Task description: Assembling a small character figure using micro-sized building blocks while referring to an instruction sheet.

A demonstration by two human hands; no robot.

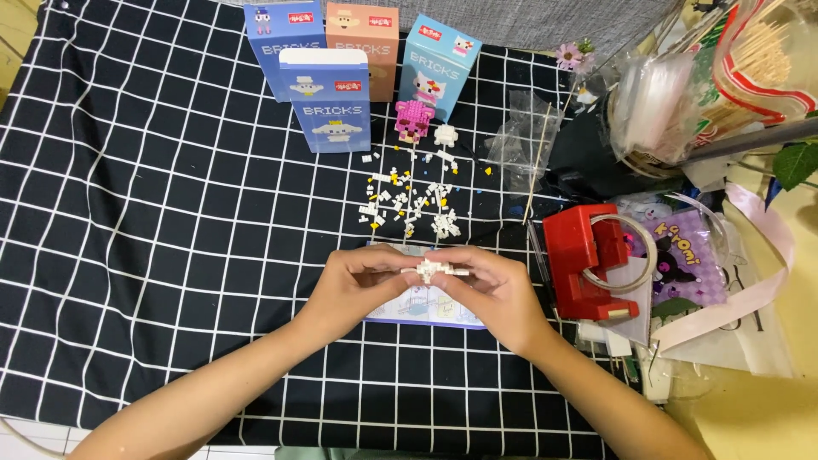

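Both hands, left (354, 285) and right (494, 294), pinch a small white brick build (433, 269) together above the leaflet (426, 307); loose bricks (409, 200) lie beyond.

1. You work over a black cloth (153, 213) with a white grid, spread flat beneath your hands.
2. Beyond them, at the far edge, grey fabric (545, 21) shows.
3. To your right the cloth ends at a yellow surface (767, 409).
4. Far left, a pale yellow strip (13, 34) borders it.
5. Light is even, without hard shadows.

Home hobby desk: checked cloth (153, 213), toy brick boxes (328, 98), red tape dispenser (588, 260), misc clutter.
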